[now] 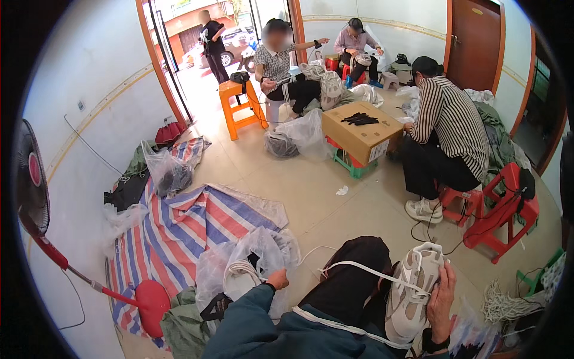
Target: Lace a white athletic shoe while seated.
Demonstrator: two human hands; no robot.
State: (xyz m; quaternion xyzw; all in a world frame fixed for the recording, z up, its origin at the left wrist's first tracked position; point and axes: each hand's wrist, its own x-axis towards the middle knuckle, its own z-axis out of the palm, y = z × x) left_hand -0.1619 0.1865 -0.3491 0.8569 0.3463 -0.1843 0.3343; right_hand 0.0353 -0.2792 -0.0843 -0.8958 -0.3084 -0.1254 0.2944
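Observation:
A beige-and-white sneaker [409, 296] rests toe-down on my right thigh. My right hand [441, 296] is wrapped round its right side and holds it. From the sneaker a white shoelace [368, 270] runs left across my black trousers and curves toward my left hand [277, 279]. The left fingers are pinched closed, apparently on the lace, though the contact point is too small to see clearly. Just left of that hand, a clear plastic bag [209, 269] holds a coil of white cord [239, 272] and a white item. More white cord [335, 326] lies across my lap.
A striped tarp [179, 224] spreads over the floor at left, beside a red standing fan [152, 305]. Ahead, a cardboard box [353, 128] carries black strips. A person in stripes [451, 122] sits at right near red stools [502, 209]. Other people sit farther back.

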